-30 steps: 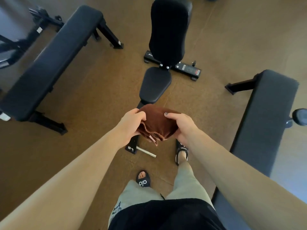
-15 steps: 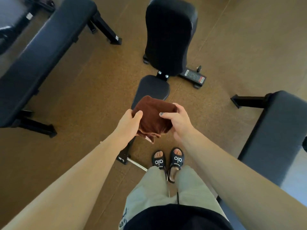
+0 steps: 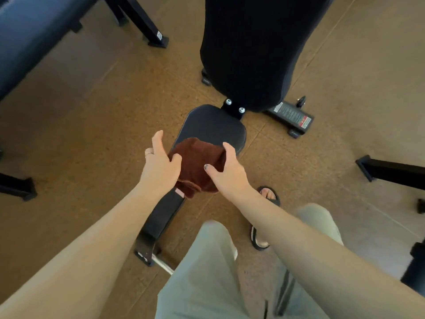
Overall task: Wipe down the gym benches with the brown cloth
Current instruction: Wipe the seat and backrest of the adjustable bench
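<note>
Brown terry fills the space between my two hands: the brown cloth (image 3: 197,164) is bunched into a thick wad and sits low over the near edge of the seat pad (image 3: 212,126) of the adjustable bench. Whether it already presses on the vinyl or hangs just above it, I cannot tell from this angle.

My left hand (image 3: 159,163) pinches the cloth's left side with the thumb while its fingers stretch out straight past the pad's edge. My right hand (image 3: 226,170) grips the right side, thumb on top and fingers curled over the far fold. A loose hem with a pale tag droops toward the bench's front frame rail (image 3: 161,218).

I judge this to be the start of the wipe on this bench: cloth brought to the seat, no stroke made yet. The next move calls for flattening the wad onto the pad and sweeping it across the seat.

Beyond that stands the upright backrest pad (image 3: 248,51), which would need its own passes. The flat bench (image 3: 30,35) at far left waits too.
</note>
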### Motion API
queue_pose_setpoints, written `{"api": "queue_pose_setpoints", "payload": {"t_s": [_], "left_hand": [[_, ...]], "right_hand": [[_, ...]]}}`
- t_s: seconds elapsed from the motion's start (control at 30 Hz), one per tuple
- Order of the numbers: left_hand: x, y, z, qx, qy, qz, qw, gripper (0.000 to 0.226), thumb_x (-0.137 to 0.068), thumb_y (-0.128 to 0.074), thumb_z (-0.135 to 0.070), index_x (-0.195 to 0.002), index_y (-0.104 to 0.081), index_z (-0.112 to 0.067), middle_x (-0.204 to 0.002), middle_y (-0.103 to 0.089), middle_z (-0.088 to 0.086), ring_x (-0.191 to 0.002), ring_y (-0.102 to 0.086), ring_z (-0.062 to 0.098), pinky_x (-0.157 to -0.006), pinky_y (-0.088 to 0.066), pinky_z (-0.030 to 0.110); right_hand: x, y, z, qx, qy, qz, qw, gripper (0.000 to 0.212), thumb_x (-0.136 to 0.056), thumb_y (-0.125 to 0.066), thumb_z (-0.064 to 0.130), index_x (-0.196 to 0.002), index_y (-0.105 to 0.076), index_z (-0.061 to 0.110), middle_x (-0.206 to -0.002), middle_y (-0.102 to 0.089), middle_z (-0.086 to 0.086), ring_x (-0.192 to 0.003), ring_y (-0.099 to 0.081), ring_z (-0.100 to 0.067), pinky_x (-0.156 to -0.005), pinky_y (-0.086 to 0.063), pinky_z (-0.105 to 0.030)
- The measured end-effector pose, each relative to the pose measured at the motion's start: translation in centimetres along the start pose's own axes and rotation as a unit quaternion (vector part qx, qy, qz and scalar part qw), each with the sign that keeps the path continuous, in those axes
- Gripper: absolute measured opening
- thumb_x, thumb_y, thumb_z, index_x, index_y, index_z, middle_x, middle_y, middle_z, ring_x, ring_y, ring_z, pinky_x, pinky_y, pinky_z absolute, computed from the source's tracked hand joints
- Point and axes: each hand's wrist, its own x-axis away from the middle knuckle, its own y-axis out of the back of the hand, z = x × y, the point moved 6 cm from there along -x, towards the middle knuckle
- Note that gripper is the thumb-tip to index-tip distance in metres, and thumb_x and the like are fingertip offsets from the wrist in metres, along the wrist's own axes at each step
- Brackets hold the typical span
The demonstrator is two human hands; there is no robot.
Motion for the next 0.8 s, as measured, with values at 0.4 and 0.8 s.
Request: {"api": "queue_pose_setpoints", "payload": {"t_s": [0.4,0.8], "left_hand": [[-10.9,-18.7,2.9,-0.389,-0.285,-0.127,0.867,0.061,-0.108,-0.019,-0.052,-0.162,-0.024,-0.024,-0.167,-0.029,0.014,-0.152,-0.031,0.039,-0.124,-0.025,0.051],[-7.9,-16.4,8.7,-0.415,-0.322,-0.12,0.843,0.063,-0.103,-0.033,-0.053,-0.159,-0.034,-0.023,-0.167,-0.033,0.01,-0.151,-0.036,0.036,-0.121,-0.034,0.055]], "right_hand": [[-15.6,-3.5,-13.5,-0.208,-0.01,-0.207,0.956,0.065,-0.109,-0.038,0.044,-0.162,-0.001,0.035,-0.157,-0.036,-0.008,-0.116,-0.049,-0.017,-0.093,-0.039,-0.03],[-15.1,-4.4,-14.1,-0.25,-0.045,-0.177,0.951,0.073,-0.107,-0.043,0.045,-0.16,0.008,0.046,-0.158,-0.043,-0.005,-0.141,-0.046,-0.032,-0.118,-0.033,-0.046]]}}
